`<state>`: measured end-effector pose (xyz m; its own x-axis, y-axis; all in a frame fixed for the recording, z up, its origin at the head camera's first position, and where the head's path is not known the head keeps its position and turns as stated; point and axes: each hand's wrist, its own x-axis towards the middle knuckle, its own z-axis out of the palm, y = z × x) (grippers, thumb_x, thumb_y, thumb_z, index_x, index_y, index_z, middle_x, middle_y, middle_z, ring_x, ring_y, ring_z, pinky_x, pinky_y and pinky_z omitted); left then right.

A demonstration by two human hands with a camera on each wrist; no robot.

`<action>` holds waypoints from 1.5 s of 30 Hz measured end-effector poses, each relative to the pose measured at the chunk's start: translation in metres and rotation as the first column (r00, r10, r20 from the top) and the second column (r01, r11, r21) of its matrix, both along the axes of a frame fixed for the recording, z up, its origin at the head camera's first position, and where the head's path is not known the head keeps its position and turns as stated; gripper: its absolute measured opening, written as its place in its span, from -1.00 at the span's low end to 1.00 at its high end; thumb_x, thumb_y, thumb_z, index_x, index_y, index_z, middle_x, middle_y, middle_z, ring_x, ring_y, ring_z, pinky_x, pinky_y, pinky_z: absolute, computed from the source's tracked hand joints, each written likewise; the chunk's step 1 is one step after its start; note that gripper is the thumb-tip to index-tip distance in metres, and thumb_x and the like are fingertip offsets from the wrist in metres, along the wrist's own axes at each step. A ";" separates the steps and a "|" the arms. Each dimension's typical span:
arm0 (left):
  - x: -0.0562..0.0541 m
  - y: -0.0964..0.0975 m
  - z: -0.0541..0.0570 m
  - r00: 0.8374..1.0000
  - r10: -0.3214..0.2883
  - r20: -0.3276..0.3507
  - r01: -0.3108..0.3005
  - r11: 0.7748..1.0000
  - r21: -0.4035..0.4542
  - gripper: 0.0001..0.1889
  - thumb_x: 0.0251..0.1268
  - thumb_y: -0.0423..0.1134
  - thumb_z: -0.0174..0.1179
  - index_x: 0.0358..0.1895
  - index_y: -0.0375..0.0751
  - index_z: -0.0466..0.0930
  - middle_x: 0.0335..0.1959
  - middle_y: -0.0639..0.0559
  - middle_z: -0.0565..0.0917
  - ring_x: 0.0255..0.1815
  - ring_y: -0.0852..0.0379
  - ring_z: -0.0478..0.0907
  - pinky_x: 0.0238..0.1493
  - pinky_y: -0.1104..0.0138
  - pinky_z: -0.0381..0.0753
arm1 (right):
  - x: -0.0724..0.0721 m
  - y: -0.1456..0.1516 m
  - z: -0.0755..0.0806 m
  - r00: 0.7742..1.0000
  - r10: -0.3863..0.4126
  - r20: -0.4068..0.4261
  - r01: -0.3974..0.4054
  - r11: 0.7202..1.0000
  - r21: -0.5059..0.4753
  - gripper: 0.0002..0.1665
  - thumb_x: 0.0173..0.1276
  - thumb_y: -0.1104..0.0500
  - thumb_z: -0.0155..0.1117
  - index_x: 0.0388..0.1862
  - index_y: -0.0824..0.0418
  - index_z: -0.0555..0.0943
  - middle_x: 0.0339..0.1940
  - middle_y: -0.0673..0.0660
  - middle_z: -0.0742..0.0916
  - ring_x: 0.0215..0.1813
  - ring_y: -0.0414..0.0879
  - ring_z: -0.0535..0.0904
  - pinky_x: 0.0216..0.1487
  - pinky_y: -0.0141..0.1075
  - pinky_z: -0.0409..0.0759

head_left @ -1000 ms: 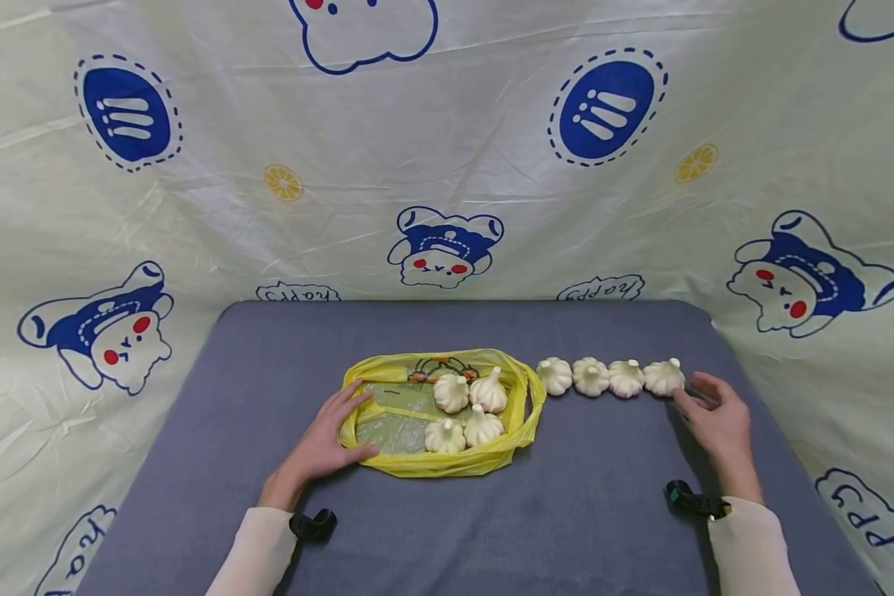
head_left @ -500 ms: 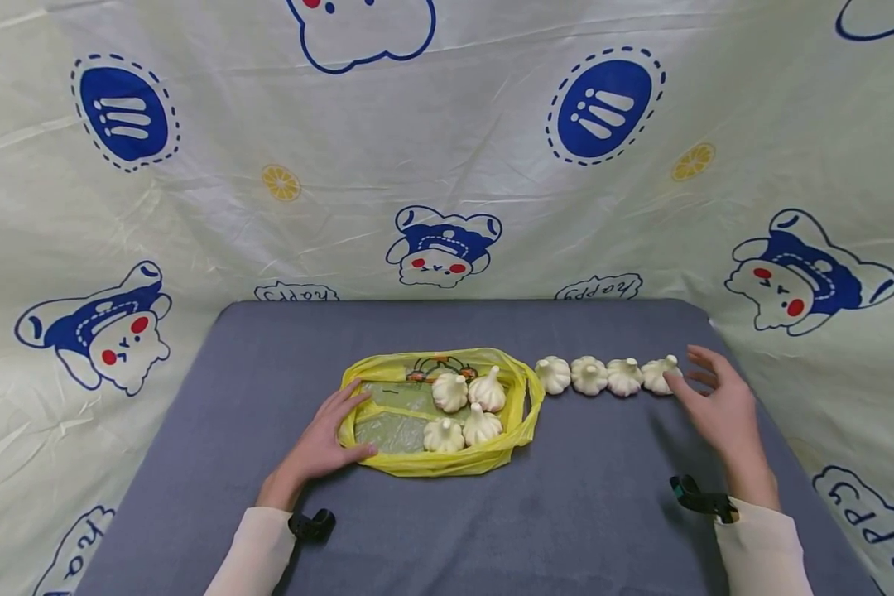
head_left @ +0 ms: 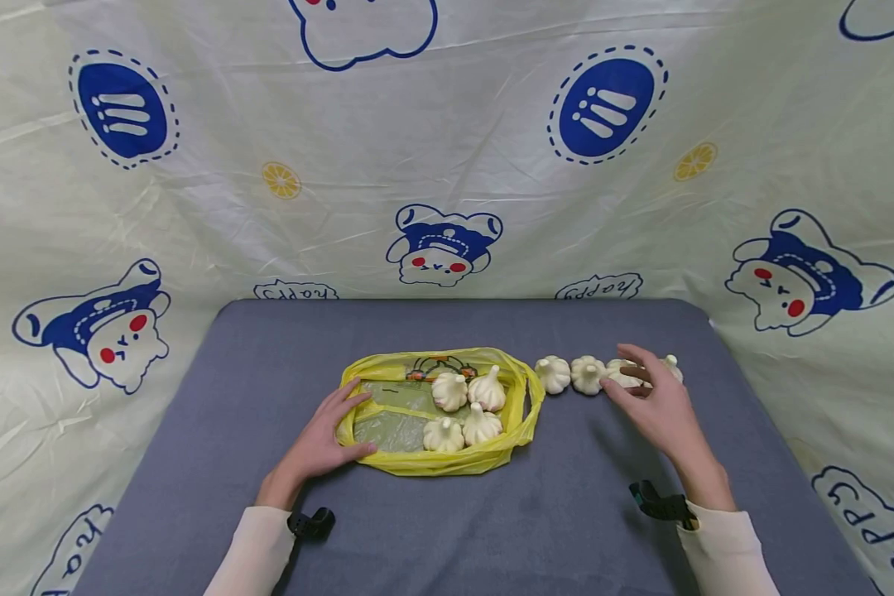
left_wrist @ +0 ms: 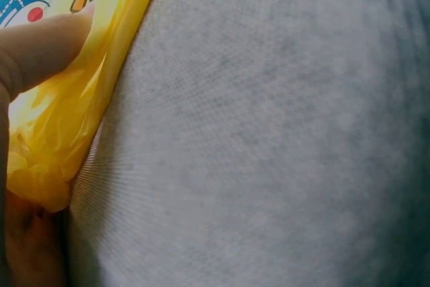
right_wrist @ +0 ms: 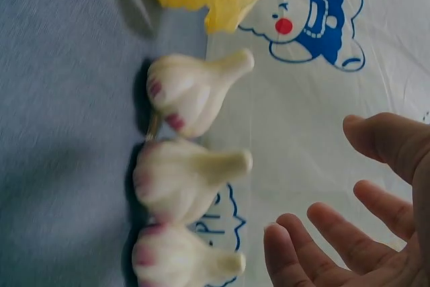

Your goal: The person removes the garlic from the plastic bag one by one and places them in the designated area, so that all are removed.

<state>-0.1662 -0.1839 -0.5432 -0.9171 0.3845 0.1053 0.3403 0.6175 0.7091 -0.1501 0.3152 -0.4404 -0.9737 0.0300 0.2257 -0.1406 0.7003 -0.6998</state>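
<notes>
A yellow plastic bag (head_left: pixel 447 465) lies spread on the table with its mouth rolled down, and several garlic bulbs (head_left: pixel 449 391) sit in its right part. My left hand (head_left: pixel 320 443) holds the bag's left rim; in the left wrist view the thumb (left_wrist: pixel 50 48) hooks over the yellow plastic. Right of the bag, more garlic bulbs (head_left: pixel 552 375) stand in a straight row, stems up. Over the right part of that row my right hand (head_left: pixel 663 410) hovers, partly hiding two bulbs. Its spread fingers (right_wrist: pixel 349 233) are apart from the white, purple-tinged bulbs (right_wrist: pixel 188 173) and hold nothing.
A grey-blue cloth covers the table (head_left: pixel 566 530). Behind it and at both sides hangs a pale printed curtain (head_left: pixel 492 149) with blue cartoon figures. Each wrist wears a black camera band, such as the left one (head_left: pixel 313 525).
My right hand has let go of the rightmost garlic bulb, lifted away, and moved left over the row. My left hand and the bag stay in place.
</notes>
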 end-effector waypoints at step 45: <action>0.001 -0.002 0.000 1.000 0.000 0.021 0.000 1.000 0.006 -0.03 0.13 0.10 0.49 0.60 -0.05 0.26 0.70 -0.11 0.07 0.67 -0.34 -0.05 0.48 -0.41 0.09 | -0.036 -0.127 0.036 0.732 0.590 0.341 -0.656 0.745 0.120 0.27 0.24 -0.40 0.43 0.72 -0.02 0.01 0.70 0.14 0.19 0.68 0.14 0.12 0.54 0.24 0.26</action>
